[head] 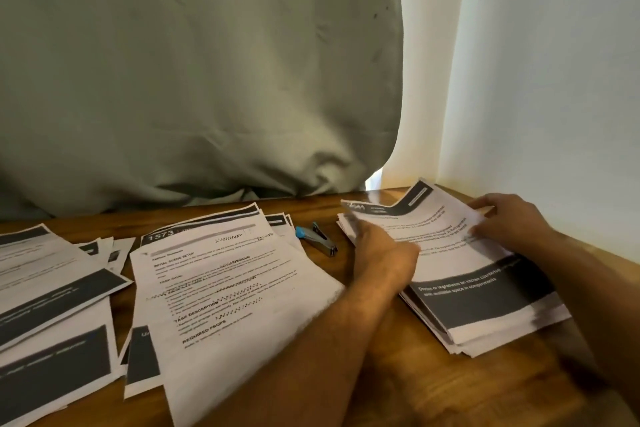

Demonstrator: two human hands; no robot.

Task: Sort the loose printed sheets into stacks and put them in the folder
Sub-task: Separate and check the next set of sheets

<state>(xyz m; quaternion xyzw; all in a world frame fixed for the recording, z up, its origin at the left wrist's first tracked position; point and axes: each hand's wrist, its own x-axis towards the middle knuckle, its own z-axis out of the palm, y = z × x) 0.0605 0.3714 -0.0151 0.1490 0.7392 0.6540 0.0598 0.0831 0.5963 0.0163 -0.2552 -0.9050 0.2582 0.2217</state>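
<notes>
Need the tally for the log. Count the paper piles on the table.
3: left pile at the table's left edge, middle pile beside the stapler, right pile under both hands. More may lie outside the view.

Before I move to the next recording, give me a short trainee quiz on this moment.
1. True or false: the stapler lies between the middle pile and the right stack.
2. Which hands touch the top sheet of the right stack: A left hand only, B right hand only, C both?
3. Fill in: the sheets lie on a ____ table.

Key: 1 true; 2 C; 3 wooden.
</notes>
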